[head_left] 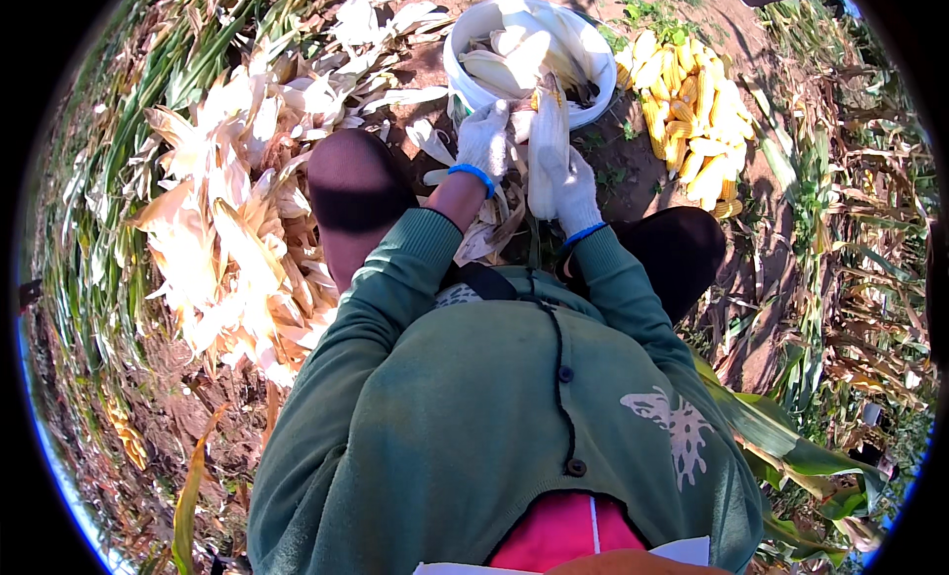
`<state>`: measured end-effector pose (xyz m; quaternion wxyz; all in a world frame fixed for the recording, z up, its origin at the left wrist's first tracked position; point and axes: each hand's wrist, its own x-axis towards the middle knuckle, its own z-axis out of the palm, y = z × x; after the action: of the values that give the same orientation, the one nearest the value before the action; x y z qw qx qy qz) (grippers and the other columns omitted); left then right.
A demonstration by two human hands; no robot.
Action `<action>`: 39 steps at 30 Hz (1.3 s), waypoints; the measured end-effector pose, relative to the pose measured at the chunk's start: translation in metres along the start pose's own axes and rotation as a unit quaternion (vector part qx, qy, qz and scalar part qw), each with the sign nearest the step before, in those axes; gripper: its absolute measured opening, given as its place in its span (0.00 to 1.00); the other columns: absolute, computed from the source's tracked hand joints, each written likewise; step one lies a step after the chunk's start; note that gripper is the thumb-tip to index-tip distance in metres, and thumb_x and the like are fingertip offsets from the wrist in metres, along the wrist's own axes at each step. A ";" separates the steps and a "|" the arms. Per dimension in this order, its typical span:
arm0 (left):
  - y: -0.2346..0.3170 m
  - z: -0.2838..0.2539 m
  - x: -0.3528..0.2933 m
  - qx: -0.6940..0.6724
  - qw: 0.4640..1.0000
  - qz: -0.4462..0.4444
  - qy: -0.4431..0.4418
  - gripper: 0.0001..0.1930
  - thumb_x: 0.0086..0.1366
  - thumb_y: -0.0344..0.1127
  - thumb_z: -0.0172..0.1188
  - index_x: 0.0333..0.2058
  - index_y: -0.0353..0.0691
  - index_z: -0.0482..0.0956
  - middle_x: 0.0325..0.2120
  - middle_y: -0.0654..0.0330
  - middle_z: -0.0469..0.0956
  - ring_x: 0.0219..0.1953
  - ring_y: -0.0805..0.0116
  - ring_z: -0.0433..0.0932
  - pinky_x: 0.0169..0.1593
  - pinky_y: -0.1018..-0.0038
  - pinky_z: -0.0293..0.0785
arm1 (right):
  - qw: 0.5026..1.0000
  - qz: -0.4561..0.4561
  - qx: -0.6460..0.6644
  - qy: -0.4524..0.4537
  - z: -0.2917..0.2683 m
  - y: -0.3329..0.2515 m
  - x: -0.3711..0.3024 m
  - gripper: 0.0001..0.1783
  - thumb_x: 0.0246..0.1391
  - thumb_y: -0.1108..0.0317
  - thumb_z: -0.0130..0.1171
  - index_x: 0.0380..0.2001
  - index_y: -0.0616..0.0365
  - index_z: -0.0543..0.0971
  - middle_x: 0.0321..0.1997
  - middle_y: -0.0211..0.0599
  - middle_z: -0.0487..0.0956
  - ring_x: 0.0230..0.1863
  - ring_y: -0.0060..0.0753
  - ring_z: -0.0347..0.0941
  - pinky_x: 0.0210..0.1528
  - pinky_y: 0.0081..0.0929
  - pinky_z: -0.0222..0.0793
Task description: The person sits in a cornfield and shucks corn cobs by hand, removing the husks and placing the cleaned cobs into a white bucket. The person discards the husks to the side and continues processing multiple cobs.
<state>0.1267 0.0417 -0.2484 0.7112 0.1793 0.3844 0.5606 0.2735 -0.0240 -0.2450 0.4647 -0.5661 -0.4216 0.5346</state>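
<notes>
Between my knees, above the bucket's near rim, an ear of corn (546, 160) stands nearly upright, wrapped in pale husk. Some yellow kernels show at its upper end. My right hand (575, 191), in a white glove, is closed around its lower right side. On the other side my left hand (483, 145), also gloved, has its fingers closed on a strip of husk (518, 120) beside the upper part of the ear. Just beyond is a white bucket (459, 56) holding several ears in pale husk (514, 56).
To the right of the bucket lies a heap of bare yellow corn ears (692, 110). A large pile of dry husks (252, 229) spreads on the left beside my knee (358, 179). Corn stalks (99, 229) lie along the left side, with more dry stalks (860, 219) at right.
</notes>
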 end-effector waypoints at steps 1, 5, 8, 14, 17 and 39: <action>-0.003 -0.001 0.000 -0.030 0.999 -0.001 -0.010 0.15 0.72 0.36 0.47 0.48 0.30 0.73 0.39 0.55 0.78 0.36 0.67 0.78 0.41 0.70 0.78 | 0.999 0.013 0.026 -0.015 -0.001 0.001 0.001 0.27 0.57 0.53 0.60 0.50 0.63 0.73 0.38 0.37 0.79 0.34 0.28 0.77 0.35 0.26 0.75; 0.001 0.007 -0.004 -0.125 0.991 -0.035 -0.018 0.15 0.74 0.37 0.42 0.49 0.31 0.70 0.41 0.52 0.76 0.40 0.63 0.78 0.46 0.65 0.78 | 0.958 0.150 0.233 -0.068 0.003 -0.005 -0.009 0.28 0.60 0.49 0.55 0.51 0.64 0.71 0.39 0.43 0.78 0.35 0.35 0.78 0.36 0.33 0.77; 0.005 0.005 -0.002 -0.152 0.987 -0.042 -0.010 0.15 0.74 0.35 0.39 0.47 0.30 0.69 0.41 0.52 0.74 0.41 0.61 0.77 0.50 0.60 0.78 | 0.930 0.160 0.324 -0.065 0.003 -0.008 -0.009 0.32 0.60 0.43 0.50 0.51 0.63 0.69 0.37 0.46 0.77 0.36 0.42 0.78 0.35 0.40 0.79; 0.022 0.013 -0.008 -0.179 0.983 -0.006 0.034 0.12 0.74 0.34 0.40 0.43 0.31 0.68 0.37 0.54 0.72 0.40 0.58 0.76 0.55 0.55 0.77 | 0.923 0.113 0.367 -0.020 -0.020 -0.016 0.009 0.33 0.61 0.40 0.46 0.51 0.63 0.67 0.36 0.45 0.76 0.33 0.39 0.77 0.33 0.40 0.79; 0.016 0.018 -0.016 -0.154 0.983 -0.088 -0.038 0.15 0.73 0.42 0.45 0.47 0.36 0.70 0.39 0.59 0.72 0.45 0.61 0.74 0.54 0.59 0.75 | 0.940 0.139 0.305 -0.060 -0.013 -0.022 0.000 0.32 0.60 0.41 0.48 0.49 0.63 0.70 0.34 0.44 0.77 0.31 0.39 0.77 0.33 0.37 0.79; 0.003 0.030 -0.029 -0.087 0.990 -0.022 -0.109 0.15 0.73 0.41 0.45 0.47 0.37 0.74 0.38 0.59 0.78 0.38 0.71 0.75 0.38 0.71 0.73 | 0.961 0.112 0.254 0.013 -0.014 -0.018 0.009 0.23 0.61 0.50 0.54 0.46 0.60 0.74 0.35 0.34 0.77 0.32 0.27 0.75 0.32 0.26 0.74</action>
<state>0.1445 0.0210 -0.2174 0.7741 0.1683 0.2580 0.5531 0.2886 -0.0126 -0.2293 0.5355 -0.4801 -0.1994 0.6656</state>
